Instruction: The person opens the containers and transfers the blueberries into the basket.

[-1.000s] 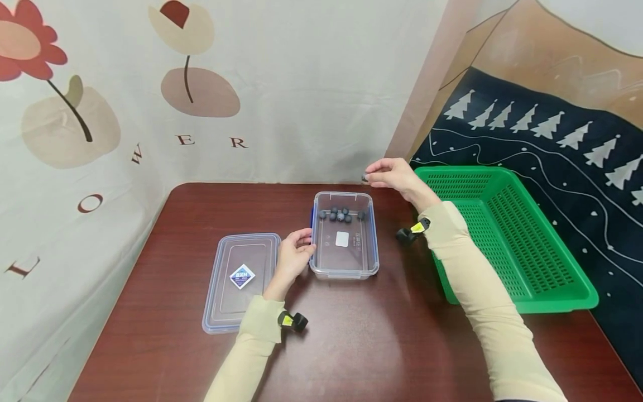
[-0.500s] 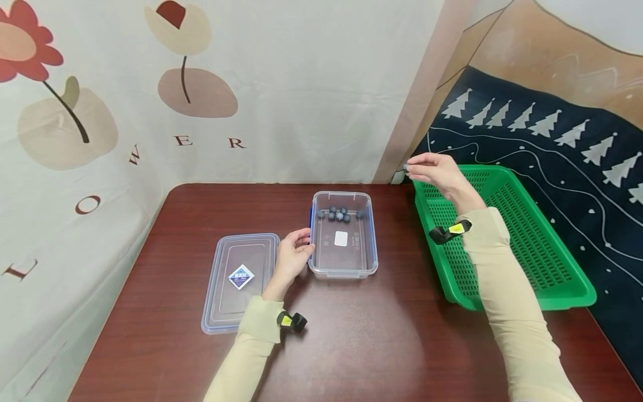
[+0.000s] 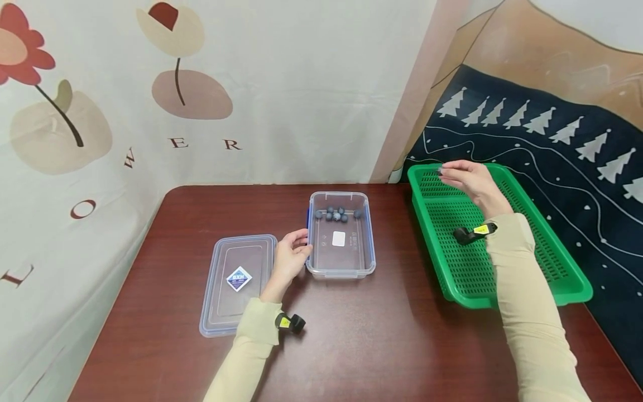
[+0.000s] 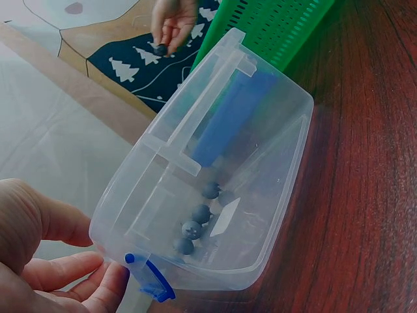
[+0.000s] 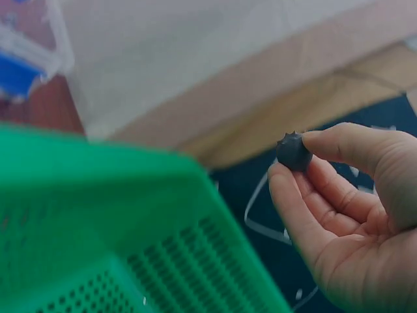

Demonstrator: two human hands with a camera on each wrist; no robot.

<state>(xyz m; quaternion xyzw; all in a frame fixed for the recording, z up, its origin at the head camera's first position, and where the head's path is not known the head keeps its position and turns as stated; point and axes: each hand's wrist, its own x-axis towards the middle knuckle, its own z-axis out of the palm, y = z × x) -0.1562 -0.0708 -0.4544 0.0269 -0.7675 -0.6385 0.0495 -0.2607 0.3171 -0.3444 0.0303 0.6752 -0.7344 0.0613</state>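
Item 1: blueberry point(image 5: 294, 153), qty 1, dk. blue-grey, w/ jagged crown; loc.: in R hand point(image 3: 474, 184), raised at far end of green basket point(image 3: 433, 251); whether it's directly over the basket rim, we can't tell; R grip: grasping said blueberry, pinched btwn thumb & fingertips.

Item 2: clear container point(image 3: 341, 274), rect., plastic, upright on worktop point(image 3: 377, 340), lid off; blue latch point(image 4: 156, 282) at its L side; white sq. label point(image 3: 339, 239) on its base.

Item 3: loose blueberries point(image 3: 336, 216), we count 7, in the container's far half; most clustered mid, one apart on each side.

Item 4: L hand point(image 3: 289, 259), at container's L side; L grip: thumb & fingers holding its edge nr. the latch.

Item 5: lid point(image 3: 238, 287), clear w/ bluish rim, flat on worktop L of container; diamond sticker point(image 3: 239, 278), blue/white, mkd. "BXH"; lid's R edge partly hidden by L arm.

Item 6: basket as above, rect., perforated, R of container & well apart; R forearm in pale yellow sleeve point(image 3: 532, 312) crosses it.

Surroundings: white backdrop point(image 3: 311, 111) w/ flower print & letters, behind worktop; navy cloth point(image 3: 572, 184) w/ white trees, beyond basket; we note black wrist cams point(image 3: 297, 324), 1 per arm.
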